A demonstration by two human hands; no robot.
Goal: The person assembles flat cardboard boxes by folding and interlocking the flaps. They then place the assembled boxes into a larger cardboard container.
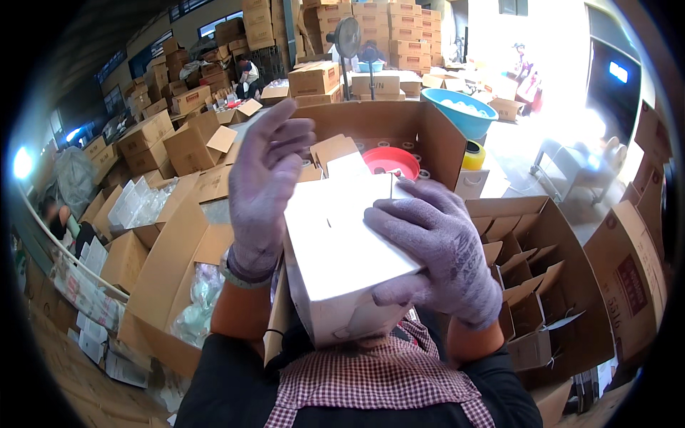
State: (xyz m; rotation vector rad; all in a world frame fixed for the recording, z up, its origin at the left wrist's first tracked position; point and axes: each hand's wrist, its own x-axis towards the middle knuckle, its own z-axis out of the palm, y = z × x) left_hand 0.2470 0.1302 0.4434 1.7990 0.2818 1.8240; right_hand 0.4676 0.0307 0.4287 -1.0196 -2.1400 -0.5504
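Observation:
A white cardboard box is tilted in front of my chest, one corner toward me. My right hand, in a grey-purple work glove, grips it from the right, fingers over the top face and thumb along the near side. My left hand, gloved alike, is raised at the box's left edge with its fingers stretched upward. Whether its palm touches the box I cannot tell. Just beyond stands a large open carton, holding a red round dish and several small ring-topped items.
On the right stands an open carton with cardboard dividers. To the left, another open carton holds clear plastic bags. A blue basin and a yellow container stand beyond. Stacked cartons and a fan are farther back.

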